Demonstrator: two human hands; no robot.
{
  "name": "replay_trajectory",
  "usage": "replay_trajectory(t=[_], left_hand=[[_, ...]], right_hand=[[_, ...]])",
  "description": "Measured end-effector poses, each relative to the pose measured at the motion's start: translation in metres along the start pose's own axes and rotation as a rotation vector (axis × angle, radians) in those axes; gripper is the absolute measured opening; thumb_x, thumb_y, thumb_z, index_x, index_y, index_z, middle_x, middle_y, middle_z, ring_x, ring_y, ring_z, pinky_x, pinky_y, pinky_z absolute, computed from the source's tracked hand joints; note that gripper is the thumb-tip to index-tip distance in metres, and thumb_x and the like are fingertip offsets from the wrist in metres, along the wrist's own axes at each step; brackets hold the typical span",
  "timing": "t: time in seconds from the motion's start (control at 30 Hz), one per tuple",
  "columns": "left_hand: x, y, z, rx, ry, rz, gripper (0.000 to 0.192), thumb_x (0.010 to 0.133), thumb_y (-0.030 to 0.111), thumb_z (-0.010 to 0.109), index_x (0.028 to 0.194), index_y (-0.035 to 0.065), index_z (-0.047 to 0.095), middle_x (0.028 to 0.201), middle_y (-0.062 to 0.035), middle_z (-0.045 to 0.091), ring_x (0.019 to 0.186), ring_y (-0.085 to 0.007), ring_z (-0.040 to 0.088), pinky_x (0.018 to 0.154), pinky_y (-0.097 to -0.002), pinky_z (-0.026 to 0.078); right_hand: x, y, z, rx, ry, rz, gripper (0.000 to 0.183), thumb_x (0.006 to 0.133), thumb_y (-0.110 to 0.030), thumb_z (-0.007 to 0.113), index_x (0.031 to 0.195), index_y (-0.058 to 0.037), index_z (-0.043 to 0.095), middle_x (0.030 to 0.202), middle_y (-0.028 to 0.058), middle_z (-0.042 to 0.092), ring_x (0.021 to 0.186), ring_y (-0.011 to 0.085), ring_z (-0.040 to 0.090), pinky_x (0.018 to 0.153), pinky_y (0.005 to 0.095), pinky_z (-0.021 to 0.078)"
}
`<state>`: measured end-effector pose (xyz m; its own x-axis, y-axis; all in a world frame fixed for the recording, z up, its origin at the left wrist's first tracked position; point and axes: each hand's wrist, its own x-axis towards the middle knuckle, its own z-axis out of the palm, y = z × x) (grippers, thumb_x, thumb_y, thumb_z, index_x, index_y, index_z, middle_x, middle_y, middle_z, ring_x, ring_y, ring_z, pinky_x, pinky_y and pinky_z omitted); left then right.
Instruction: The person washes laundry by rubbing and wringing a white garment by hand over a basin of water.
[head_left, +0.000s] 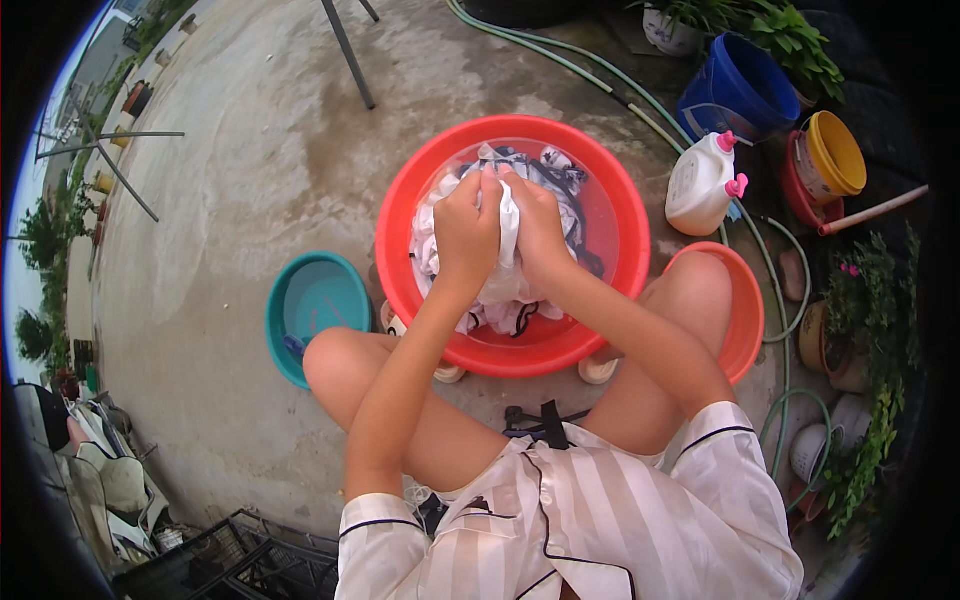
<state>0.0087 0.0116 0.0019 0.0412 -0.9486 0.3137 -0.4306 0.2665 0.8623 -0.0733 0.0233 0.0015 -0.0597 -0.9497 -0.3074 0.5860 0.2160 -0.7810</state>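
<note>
A wide red plastic basin stands on the concrete before me, holding water and a heap of wet clothes. Both hands meet over the middle of that heap, thumbs side by side. My left hand is closed on a white garment. Gripping the same white cloth from the other side is my right hand. The cloth hangs between my hands down to the pile; my fingers hide part of it. Dark patterned clothing lies in the water beyond and to the right of my hands.
A teal basin with water is by my left knee, an orange basin by my right. A white detergent jug with pink caps, a green hose, a blue bucket and a yellow bucket stand right. Metal legs rest ahead.
</note>
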Motion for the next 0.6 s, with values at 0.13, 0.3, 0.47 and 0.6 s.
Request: replay_trajectory(t=[0.13,0.3,0.47,0.6], left_hand=[[0.009,-0.025,-0.002,-0.066,0.045,-0.027,0.034,0.091,0.021,0.046,0.069,-0.0054,0.049,0.059,-0.0189,0.044,0.050,-0.0281,0.040,0.049,-0.0378,0.032],[0.003,-0.022,0.001,-0.062,0.035,-0.037,0.033,0.091,0.021,0.046,0.069,-0.0038,0.049,0.056,-0.0193,0.045,0.047,-0.0289,0.042,0.047,-0.0379,0.033],[-0.020,0.011,0.005,-0.064,-0.089,0.068,0.027,0.089,0.016,0.047,0.068,-0.0014,0.049,0.053,-0.0201,0.047,0.045,-0.0323,0.049,0.044,-0.0382,0.036],[-0.024,0.015,0.002,-0.057,-0.122,0.091,0.027,0.089,0.016,0.047,0.068,-0.0010,0.050,0.052,-0.0200,0.048,0.044,-0.0325,0.049,0.044,-0.0391,0.036]], right_hand=[[-0.004,0.012,0.001,-0.163,-0.024,-0.053,0.033,0.093,-0.028,0.046,0.078,-0.0018,0.060,0.068,-0.0028,0.054,0.061,0.0034,0.047,0.054,0.0210,0.0376],[-0.003,0.012,0.002,-0.070,-0.007,-0.028,0.031,0.092,-0.027,0.046,0.077,-0.0029,0.059,0.068,-0.0022,0.055,0.058,0.0041,0.047,0.052,0.0216,0.0377],[0.017,0.001,-0.019,0.040,-0.065,-0.013,0.027,0.089,-0.028,0.049,0.073,-0.0062,0.056,0.065,-0.0004,0.053,0.056,0.0080,0.051,0.049,0.0229,0.0398],[0.007,-0.014,-0.006,0.038,-0.016,0.045,0.027,0.089,-0.027,0.048,0.074,-0.0065,0.055,0.065,-0.0003,0.053,0.056,0.0083,0.053,0.050,0.0234,0.0412]])
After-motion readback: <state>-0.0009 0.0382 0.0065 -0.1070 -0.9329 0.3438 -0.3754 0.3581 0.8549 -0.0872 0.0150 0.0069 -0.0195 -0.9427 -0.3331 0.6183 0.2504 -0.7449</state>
